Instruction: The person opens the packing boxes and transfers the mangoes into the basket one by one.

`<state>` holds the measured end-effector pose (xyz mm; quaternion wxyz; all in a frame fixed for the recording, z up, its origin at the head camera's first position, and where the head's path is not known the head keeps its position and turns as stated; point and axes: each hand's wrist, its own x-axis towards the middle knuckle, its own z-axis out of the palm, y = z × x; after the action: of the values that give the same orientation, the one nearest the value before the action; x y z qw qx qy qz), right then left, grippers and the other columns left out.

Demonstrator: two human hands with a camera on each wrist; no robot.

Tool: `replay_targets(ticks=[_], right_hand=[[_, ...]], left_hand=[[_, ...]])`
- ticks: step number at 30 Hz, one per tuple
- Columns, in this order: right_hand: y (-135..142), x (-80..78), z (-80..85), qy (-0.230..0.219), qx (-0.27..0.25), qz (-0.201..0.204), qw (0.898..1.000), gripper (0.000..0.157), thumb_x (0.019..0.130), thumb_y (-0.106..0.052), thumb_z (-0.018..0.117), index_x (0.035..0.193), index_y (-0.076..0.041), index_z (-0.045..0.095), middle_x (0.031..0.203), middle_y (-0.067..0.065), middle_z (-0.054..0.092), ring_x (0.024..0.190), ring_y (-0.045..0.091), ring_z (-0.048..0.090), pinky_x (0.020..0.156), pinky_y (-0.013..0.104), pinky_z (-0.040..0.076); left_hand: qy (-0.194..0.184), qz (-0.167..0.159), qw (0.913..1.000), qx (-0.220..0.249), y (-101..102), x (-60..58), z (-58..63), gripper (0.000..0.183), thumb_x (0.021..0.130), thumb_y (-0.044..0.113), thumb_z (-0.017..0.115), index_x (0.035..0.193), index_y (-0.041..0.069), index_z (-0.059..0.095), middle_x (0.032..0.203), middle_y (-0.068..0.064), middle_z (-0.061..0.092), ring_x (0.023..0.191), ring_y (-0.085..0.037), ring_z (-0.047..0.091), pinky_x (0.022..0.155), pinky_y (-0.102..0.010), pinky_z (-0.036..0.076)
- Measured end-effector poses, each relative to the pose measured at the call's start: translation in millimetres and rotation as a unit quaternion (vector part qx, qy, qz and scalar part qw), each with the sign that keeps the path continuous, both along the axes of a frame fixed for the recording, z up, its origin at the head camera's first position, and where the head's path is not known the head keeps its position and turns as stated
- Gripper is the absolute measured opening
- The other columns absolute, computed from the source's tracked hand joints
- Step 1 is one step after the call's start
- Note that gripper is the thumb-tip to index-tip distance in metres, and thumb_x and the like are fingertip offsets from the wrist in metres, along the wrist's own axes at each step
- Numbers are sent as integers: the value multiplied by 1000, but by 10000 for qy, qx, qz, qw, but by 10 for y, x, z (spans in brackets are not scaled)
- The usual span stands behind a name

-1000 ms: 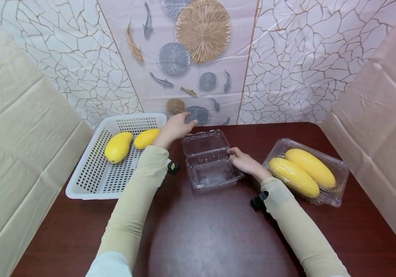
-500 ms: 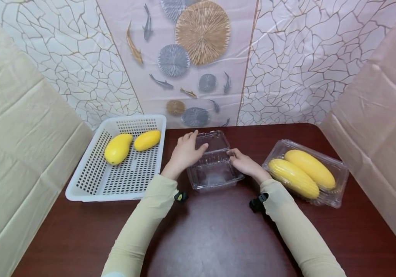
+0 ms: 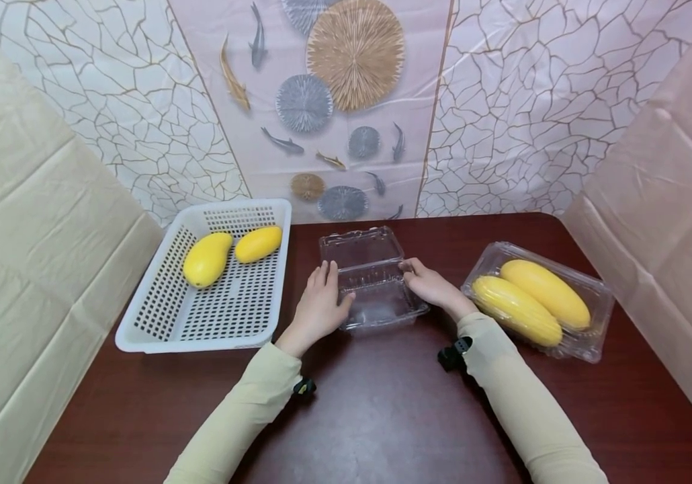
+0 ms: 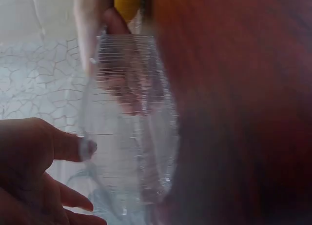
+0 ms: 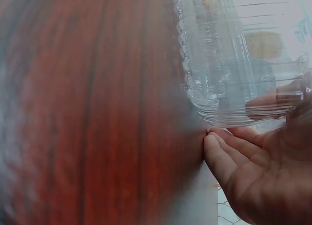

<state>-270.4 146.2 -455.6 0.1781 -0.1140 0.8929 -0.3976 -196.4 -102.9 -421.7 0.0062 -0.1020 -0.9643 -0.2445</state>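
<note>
A clear plastic clamshell container (image 3: 376, 302) stands mid-table with its lid (image 3: 361, 247) folded back toward the wall. On its right side my right hand (image 3: 429, 284) pinches the side wall. In the right wrist view the thumb (image 5: 278, 99) shows through the plastic, while the other fingers lie outside. My left hand (image 3: 320, 306) is at the container's left side with its fingers extended. The left wrist view has that thumb (image 4: 73, 146) right at the rim and the other fingers spread apart from it.
Left of the clamshell, a white perforated basket (image 3: 197, 343) holds two yellow mango-like fruits (image 3: 207, 260). At right, another clear clamshell (image 3: 598, 302) has two long yellow fruits (image 3: 545, 294) under its plastic. A patterned backdrop (image 3: 346, 161) rises behind the dark red table (image 3: 370, 417).
My left hand has come from beside the basket, past the raised lid, down to the clamshell's left side. My right hand keeps its grip at the right side.
</note>
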Motion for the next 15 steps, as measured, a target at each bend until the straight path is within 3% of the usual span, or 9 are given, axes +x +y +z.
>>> replay_targets(ticks=[5,10,15], right_hand=[[-3,18,10,-39,-23,-13,10000,49,107,-24,30,151,-2,31,155,24,36,136,38,42,107,53,36],[-39,73,39,22,-9,-1,10000,48,106,-22,30,149,-2,32,152,27,39,121,36,47,95,49,38],[-108,107,22,-49,-335,70,9994,47,104,-16,29,147,4,31,152,30,30,132,39,38,107,53,33]], left_hand=[[-184,89,9998,-11,-4,45,-118,68,102,24,57,155,-7,27,161,-25,26,147,-40,27,113,-52,35],[-173,227,9996,59,-16,58,-187,63,103,17,52,155,-7,27,161,-25,26,147,-38,30,111,-51,37],[-92,247,9996,91,-72,30,-213,61,101,10,51,154,-8,28,161,-25,26,146,-38,31,113,-49,35]])
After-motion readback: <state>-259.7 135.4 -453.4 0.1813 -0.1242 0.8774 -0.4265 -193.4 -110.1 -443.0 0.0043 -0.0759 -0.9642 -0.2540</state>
